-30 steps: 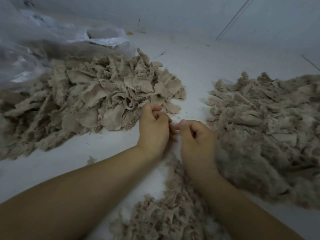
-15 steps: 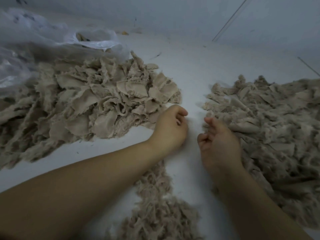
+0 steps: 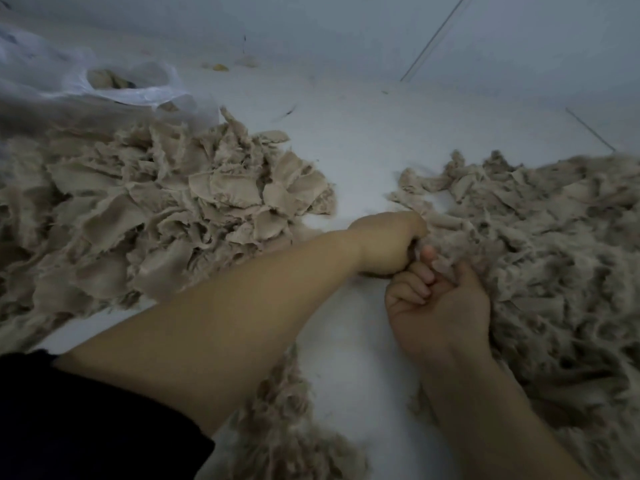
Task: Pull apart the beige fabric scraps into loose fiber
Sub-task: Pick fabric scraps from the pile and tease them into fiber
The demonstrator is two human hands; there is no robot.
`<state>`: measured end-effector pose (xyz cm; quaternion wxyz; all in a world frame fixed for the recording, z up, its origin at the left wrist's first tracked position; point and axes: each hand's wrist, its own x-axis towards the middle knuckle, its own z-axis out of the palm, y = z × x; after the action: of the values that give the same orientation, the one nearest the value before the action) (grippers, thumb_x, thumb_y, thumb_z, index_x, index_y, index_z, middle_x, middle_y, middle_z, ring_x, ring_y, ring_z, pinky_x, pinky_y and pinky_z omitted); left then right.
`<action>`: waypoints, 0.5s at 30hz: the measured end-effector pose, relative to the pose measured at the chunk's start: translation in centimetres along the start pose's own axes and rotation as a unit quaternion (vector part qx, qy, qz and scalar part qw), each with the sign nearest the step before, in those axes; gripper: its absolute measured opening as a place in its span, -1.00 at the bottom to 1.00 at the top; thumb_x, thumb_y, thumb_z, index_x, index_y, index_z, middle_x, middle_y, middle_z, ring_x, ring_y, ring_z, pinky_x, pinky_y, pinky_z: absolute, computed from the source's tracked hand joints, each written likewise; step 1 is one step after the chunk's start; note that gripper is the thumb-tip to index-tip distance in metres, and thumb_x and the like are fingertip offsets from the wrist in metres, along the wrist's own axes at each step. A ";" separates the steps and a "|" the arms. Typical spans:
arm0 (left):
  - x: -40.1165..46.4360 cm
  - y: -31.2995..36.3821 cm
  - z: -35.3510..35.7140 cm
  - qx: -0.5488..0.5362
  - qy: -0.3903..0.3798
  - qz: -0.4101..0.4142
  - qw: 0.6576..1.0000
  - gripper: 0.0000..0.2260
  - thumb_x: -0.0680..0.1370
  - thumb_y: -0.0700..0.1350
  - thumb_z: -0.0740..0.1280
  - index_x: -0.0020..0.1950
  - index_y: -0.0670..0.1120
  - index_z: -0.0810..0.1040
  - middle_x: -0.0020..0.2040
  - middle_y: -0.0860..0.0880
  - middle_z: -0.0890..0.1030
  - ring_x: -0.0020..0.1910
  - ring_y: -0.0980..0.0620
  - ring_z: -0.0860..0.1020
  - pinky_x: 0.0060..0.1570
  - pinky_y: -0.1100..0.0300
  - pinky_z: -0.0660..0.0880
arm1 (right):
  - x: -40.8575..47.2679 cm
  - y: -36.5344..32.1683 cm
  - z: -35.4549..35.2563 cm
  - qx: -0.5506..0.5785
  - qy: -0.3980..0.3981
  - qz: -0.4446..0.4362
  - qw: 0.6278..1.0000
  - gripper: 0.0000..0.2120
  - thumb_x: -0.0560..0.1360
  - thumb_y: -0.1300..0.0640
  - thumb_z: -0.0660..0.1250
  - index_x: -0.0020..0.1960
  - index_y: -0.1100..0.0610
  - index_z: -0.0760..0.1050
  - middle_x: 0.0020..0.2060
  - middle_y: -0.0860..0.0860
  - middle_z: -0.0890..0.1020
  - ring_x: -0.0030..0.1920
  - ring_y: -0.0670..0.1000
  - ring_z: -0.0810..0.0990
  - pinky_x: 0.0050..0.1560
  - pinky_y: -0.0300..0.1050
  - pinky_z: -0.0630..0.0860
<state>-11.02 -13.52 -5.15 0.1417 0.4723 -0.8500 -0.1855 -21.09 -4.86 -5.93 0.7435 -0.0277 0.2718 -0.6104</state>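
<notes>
The scrap pile (image 3: 166, 209), a big heap of flat, whole beige pieces, lies left of the hands on the white table (image 3: 363, 150), and the fiber pile (image 3: 536, 271), shaggy and already loosened, spreads right of the hands; a smaller tuft heap (image 3: 277, 420) sits below the hands, near the dark sleeve (image 3: 86, 420). A plastic bag (image 3: 114, 84) lies above the scrap pile. The main risk, as I judge it, is mixing: both hands work at the very edge of the fiber pile, so a half-torn scrap dropped there would vanish among fiber of the same colour and pass as done. The left hand (image 3: 388, 244) is fisted just left of that pile's edge, its grip seemingly closed on a wisp, though what it holds is mostly hidden. The right hand (image 3: 440, 299), touching the left from below, has curled fingers (image 3: 412, 282) pinching a small scrap (image 3: 441, 263) near the thumb. With so little cloth between the two grips, a hard tug could slip off it, or only rip it into smaller flat bits. The left forearm, lying close to the scrap pile, could also drag whole pieces toward the tufts.
</notes>
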 end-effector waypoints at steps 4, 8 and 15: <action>-3.7 -0.8 1.7 0.024 0.113 0.063 0.991 -0.89 0.43 -0.34 0.28 -0.17 -0.23 0.60 -0.05 -0.12 0.60 -0.05 -0.16 0.53 -0.18 0.09 0.40 | -0.1 0.7 -0.1 0.025 -0.004 0.010 1.000 -0.54 0.65 -0.06 0.02 -0.25 0.15 0.47 -0.48 -0.05 0.30 -0.56 -0.11 0.21 -0.62 -0.31 0.19; -6.3 -1.1 2.3 -0.029 0.145 0.072 0.986 -0.84 0.46 -0.28 0.25 -0.04 -0.20 0.60 -0.08 -0.13 0.57 -0.08 -0.13 0.53 -0.11 0.04 0.47 | -0.5 1.2 -0.1 0.019 -0.001 -0.004 1.000 -0.56 0.63 -0.09 0.04 -0.25 0.15 0.45 -0.47 -0.05 0.30 -0.55 -0.11 0.22 -0.60 -0.30 0.20; -2.4 0.8 -1.4 -0.246 0.120 0.019 0.962 -0.59 0.45 -0.45 0.26 0.19 -0.09 0.58 0.17 -0.16 0.57 0.14 -0.02 0.53 0.05 0.33 0.47 | -0.8 0.7 0.1 0.029 -0.007 -0.001 1.000 -0.40 0.43 -0.45 0.15 -0.28 0.11 0.47 -0.43 -0.08 0.25 -0.49 -0.11 0.17 -0.52 -0.28 0.14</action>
<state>-9.84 -11.33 -3.66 0.3580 0.4251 -0.7639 -0.3279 -20.51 -3.91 -5.84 0.7456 -0.0112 0.2486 -0.6182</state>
